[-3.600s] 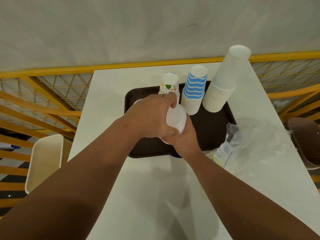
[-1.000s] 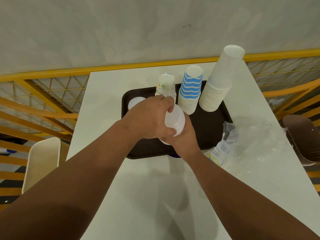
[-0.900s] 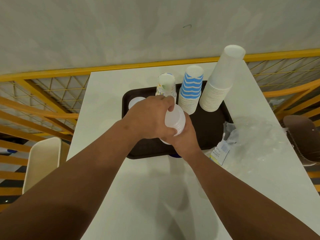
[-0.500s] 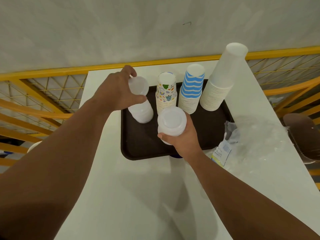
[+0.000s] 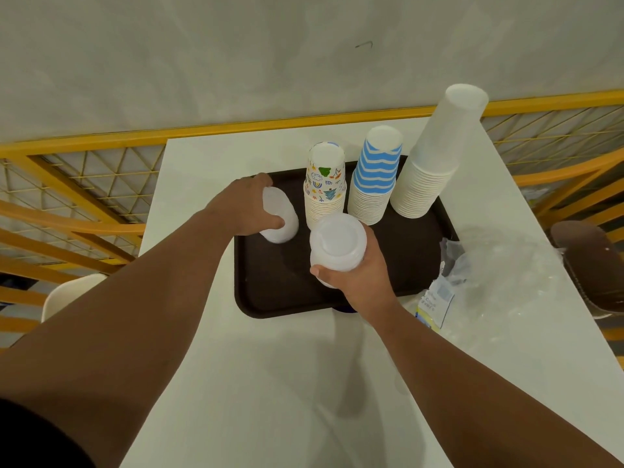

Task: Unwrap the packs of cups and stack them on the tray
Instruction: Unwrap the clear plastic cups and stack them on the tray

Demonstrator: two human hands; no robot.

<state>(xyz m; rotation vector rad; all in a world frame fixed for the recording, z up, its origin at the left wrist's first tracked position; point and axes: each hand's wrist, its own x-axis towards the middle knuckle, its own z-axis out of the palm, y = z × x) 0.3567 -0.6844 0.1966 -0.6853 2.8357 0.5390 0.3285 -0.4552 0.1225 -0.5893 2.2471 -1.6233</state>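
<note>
Cup stack point(image 5: 337, 246) base hidden by right hand point(image 5: 359, 276).

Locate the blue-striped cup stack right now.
Head view: the blue-striped cup stack stands upside down at the tray's far edge, between the patterned cup stack and the tall white cup stack.

Likely a café or canteen seating area. White rectangular table point(image 5: 304, 383) set against a yellow metal mesh railing point(image 5: 101, 170) from 9 to 3 o'clock, plain pale wall point(image 5: 236, 62) beyond at 12. White moulded chair point(image 5: 67, 295) at 9, brown chair point(image 5: 591, 265) at 3. Dark serving tray point(image 5: 270, 292) on the table.
</note>
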